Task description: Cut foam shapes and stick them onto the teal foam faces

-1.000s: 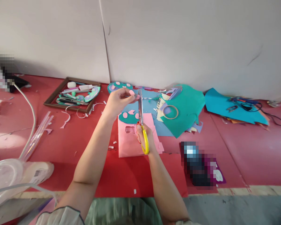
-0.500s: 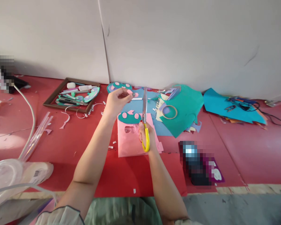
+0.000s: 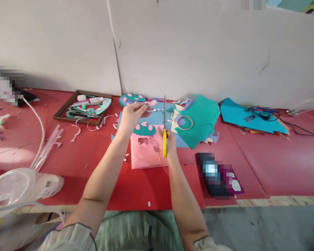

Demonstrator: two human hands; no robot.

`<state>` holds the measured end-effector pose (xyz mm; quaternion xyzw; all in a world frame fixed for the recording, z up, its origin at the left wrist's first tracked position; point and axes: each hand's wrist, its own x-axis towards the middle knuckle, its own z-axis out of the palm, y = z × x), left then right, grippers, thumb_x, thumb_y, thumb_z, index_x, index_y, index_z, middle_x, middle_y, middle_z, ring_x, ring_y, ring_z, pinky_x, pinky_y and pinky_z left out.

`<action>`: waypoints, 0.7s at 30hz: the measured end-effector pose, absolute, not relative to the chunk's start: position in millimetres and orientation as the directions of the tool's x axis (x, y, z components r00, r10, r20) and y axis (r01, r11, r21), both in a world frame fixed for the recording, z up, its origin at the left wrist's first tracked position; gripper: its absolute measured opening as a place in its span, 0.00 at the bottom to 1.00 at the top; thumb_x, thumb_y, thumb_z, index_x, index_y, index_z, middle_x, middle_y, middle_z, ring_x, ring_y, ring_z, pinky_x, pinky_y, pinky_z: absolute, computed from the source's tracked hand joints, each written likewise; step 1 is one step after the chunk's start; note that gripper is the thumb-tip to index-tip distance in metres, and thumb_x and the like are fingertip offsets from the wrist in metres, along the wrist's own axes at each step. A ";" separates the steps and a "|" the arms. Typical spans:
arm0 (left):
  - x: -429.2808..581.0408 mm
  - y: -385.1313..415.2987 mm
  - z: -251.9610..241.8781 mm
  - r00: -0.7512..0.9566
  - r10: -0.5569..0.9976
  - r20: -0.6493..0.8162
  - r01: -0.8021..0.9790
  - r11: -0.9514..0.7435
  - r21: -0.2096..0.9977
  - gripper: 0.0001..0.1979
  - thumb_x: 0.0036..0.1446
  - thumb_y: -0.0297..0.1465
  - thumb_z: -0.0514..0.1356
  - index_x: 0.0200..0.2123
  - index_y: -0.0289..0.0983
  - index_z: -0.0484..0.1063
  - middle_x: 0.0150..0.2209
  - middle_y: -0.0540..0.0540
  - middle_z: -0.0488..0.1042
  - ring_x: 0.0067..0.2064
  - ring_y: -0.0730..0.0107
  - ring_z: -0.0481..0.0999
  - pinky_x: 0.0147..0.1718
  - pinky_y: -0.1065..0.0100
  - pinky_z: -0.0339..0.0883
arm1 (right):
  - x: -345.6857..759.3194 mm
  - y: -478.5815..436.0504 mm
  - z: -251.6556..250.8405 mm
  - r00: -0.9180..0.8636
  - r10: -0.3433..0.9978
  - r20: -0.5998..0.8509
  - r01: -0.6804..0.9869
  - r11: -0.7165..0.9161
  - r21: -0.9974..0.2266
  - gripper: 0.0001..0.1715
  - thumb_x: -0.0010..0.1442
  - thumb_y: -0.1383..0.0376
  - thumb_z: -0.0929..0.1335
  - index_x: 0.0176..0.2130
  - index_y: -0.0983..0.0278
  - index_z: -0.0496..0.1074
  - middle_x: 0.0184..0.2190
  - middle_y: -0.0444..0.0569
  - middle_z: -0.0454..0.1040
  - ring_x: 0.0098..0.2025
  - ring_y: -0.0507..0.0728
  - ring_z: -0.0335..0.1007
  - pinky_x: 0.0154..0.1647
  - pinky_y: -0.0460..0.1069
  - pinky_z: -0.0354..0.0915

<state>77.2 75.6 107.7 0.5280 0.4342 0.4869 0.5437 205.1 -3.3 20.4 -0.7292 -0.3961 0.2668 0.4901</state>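
My left hand (image 3: 134, 115) pinches a small pink cut-out piece (image 3: 152, 103) in its fingertips, raised over the blue sheet (image 3: 157, 118). In my right hand (image 3: 170, 143) is a pair of scissors (image 3: 164, 137) with yellow handles, its blades pointing up and away, just right of the pink piece. Beneath the hands lies a folded pink sheet (image 3: 143, 157) with shapes cut out of it. A green oval piece (image 3: 144, 130) with pink spots rests on its far edge. Another spotted green-and-purple piece (image 3: 132, 99) lies farther back.
A brown tray (image 3: 58, 113) of pens and tools stands at the left back. Green foam sheet (image 3: 204, 115) with a tape roll (image 3: 192, 126) lies right of centre. A blue sheet with cables (image 3: 232, 111), a dark phone-like object (image 3: 208, 188) and a plastic tub (image 3: 28, 181) are around.
The scissors have shifted slightly right and up, turning more edge-on. My left hand has turned a little, showing more of the pink piece. The camera view has shifted slightly.
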 end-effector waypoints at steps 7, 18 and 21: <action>58.1 65.3 65.7 0.176 0.981 -0.076 0.001 0.077 0.997 0.09 0.52 0.35 0.63 0.32 0.36 0.78 0.31 0.44 0.81 0.31 0.69 0.79 0.35 0.67 0.73 | 268.8 -6.4 19.4 0.668 0.743 0.038 0.590 -0.498 -0.635 0.15 0.49 0.57 0.71 0.31 0.63 0.68 0.35 0.54 0.73 0.37 0.61 0.69 0.38 0.51 0.60; 53.3 53.2 18.4 0.184 0.963 -0.196 -0.092 0.215 0.972 0.13 0.43 0.39 0.68 0.29 0.36 0.77 0.27 0.48 0.77 0.28 0.73 0.75 0.35 0.67 0.72 | 300.9 -3.9 -11.6 0.628 0.775 0.068 0.700 -0.524 -0.485 0.17 0.49 0.61 0.71 0.38 0.68 0.70 0.41 0.62 0.72 0.45 0.66 0.70 0.45 0.56 0.63; 54.7 52.9 12.9 0.174 0.960 -0.217 -0.140 0.242 0.960 0.13 0.39 0.38 0.69 0.28 0.36 0.76 0.26 0.51 0.76 0.28 0.75 0.74 0.36 0.69 0.72 | 292.9 -6.0 -5.1 0.696 0.714 0.082 0.643 -0.568 -0.513 0.16 0.48 0.61 0.71 0.37 0.65 0.68 0.42 0.59 0.71 0.44 0.64 0.70 0.45 0.55 0.64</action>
